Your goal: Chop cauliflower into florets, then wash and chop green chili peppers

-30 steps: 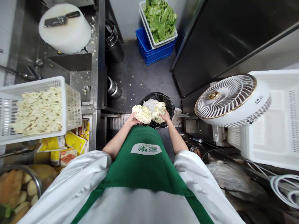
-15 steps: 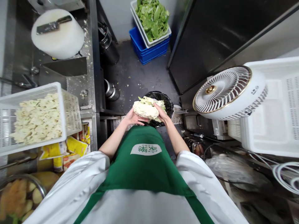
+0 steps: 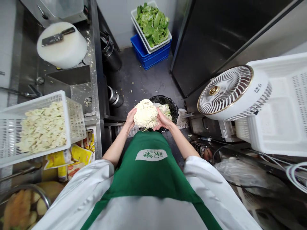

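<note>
We are holding a big white cauliflower [image 3: 145, 113] between our two hands. Our left hand [image 3: 130, 117] is pressing on its left side and our right hand [image 3: 162, 120] is cupping its right side. It is sitting in the air just over a black trash bin [image 3: 173, 108]. Our green apron [image 3: 148, 172] is showing a white label [image 3: 151, 155] with green writing too small to read.

The green apron [image 3: 153, 179] bears a white patch with unreadable characters.
</note>
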The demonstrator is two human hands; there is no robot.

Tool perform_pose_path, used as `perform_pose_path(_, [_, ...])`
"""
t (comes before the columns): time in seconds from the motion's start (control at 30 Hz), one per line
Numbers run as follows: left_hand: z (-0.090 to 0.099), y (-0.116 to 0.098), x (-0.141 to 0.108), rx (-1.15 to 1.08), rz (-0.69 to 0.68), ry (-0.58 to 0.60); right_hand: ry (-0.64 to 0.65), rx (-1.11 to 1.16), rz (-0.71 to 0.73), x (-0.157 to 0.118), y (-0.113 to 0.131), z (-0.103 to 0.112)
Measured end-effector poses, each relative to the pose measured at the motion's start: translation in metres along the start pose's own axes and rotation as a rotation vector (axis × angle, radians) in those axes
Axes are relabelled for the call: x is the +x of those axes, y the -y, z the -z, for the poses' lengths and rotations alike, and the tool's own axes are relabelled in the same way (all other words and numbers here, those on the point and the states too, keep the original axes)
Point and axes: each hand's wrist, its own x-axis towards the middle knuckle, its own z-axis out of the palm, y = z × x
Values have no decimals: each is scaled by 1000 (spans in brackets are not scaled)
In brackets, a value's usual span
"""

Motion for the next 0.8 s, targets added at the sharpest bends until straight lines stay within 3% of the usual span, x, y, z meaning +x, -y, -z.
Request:
perform_pose_path(0.07, [-2,2,-1,-79,-15,-8,-3,-50,-95,-10,5,2])
perform_pose_path(0.13, [-5,3,-3,-125,-33,-3,-62,-122,-89,-18,12,6])
perform_pose_path(0.27, [-12,2,-7,-128,-49,47,-170,-232,100,-24,31,12])
perform_pose_path(0.5, [-18,-1,-8,86,-60,164,-95,-390,405,-25,46,1])
perform_pose_path(0.67, [-22,-15,-13,120,-48,202,-244,-484,430,-17,40,-3])
perform_pose_path(0.8, [-20,-26,-17,66,60,373,-287,-374,329,2,41,0])
